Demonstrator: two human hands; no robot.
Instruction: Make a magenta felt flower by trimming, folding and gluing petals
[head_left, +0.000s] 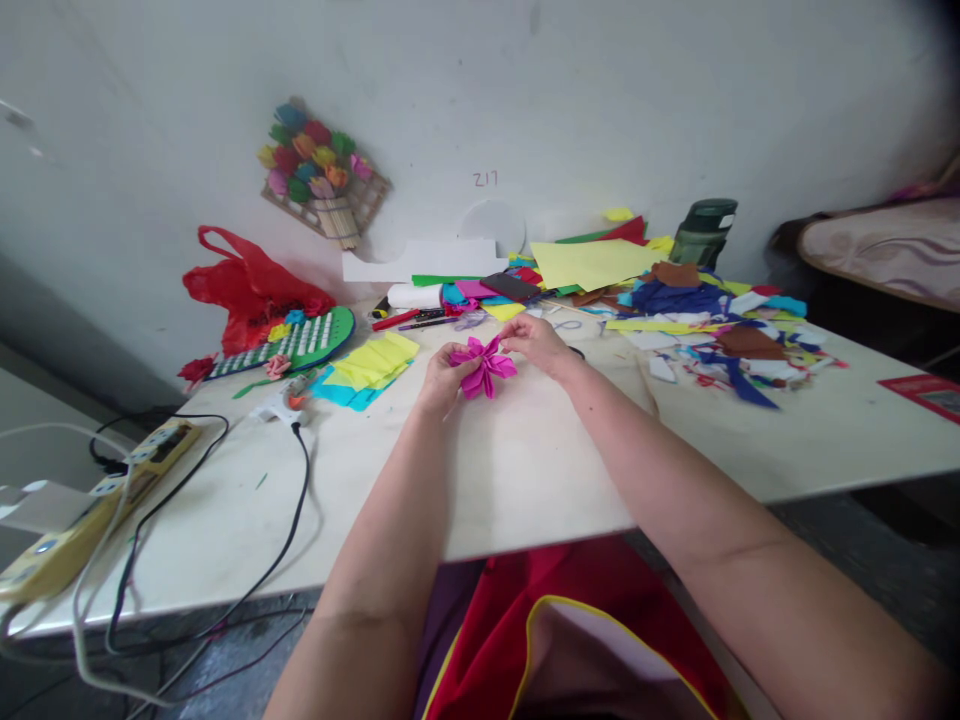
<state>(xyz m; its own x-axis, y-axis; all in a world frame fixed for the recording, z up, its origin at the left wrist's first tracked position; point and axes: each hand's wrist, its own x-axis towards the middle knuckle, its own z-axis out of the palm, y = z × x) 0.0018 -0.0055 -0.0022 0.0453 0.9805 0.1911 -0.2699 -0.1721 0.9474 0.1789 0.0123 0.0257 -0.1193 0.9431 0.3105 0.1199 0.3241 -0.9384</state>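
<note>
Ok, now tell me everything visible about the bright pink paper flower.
The bright pink paper flower looks thin and creased, its several pointed petals spreading from a gathered centre. It is over the pale tabletop, petals splayed towards the camera. The bare left hand grips its left side; the bare right hand has fingertips at its upper-right edge.

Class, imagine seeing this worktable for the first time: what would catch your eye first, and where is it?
Probably the magenta paper flower, held between the left hand and right hand over the middle of the pale table. Next might come the multicoloured bouquet decoration against the wall, left of centre, and the bright red plastic bag below it, at the table's back left.
</note>
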